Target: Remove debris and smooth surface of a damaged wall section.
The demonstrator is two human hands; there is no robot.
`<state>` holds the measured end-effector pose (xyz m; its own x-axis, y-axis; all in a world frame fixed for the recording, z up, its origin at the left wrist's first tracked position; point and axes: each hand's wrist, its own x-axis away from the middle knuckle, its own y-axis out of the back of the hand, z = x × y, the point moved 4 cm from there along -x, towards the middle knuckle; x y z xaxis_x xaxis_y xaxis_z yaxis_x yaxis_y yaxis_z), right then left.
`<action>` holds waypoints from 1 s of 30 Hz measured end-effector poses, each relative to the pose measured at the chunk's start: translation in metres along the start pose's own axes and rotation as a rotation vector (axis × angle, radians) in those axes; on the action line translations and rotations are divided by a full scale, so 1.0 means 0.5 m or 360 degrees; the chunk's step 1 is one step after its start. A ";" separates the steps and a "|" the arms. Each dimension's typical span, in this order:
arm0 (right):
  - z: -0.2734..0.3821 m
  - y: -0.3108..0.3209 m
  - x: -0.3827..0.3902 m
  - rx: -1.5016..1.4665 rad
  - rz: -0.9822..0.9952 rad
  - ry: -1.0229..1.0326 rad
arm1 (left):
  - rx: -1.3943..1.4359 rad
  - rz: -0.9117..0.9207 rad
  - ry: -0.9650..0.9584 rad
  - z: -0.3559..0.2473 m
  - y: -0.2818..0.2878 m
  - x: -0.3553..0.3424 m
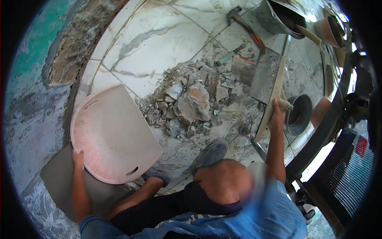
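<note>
My left hand is closed on the rounded rim of a wide pinkish scoop pan with slot holes. The pan's straight edge faces a heap of broken rubble on the tiled floor. Plaster chunks, tile shards and grey dust make up the heap. On the far side of it, my right hand grips a long wooden float near its handle. The float stands on edge beside a flat grey slab; some of my right fingers are hidden.
A hammer and a green chisel lie beyond the rubble. A dark tub stands at the far right, a round grey bowl nearer. A mesh chair is at the right. At left rises a chipped wall.
</note>
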<state>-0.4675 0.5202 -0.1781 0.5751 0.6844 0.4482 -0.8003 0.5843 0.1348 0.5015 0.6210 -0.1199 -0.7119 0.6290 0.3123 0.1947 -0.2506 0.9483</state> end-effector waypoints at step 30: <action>0.214 -0.358 -0.276 0.2098 -0.0259 0.1763 | 0.1181 0.0774 0.0390 0.000 0.041 0.178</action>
<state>-0.4218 0.2748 -0.1695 0.0394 0.9403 -0.3379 0.0089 0.3378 0.9412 0.4421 0.6719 -0.0724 -0.5446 0.3835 0.7458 0.8329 0.1430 0.5347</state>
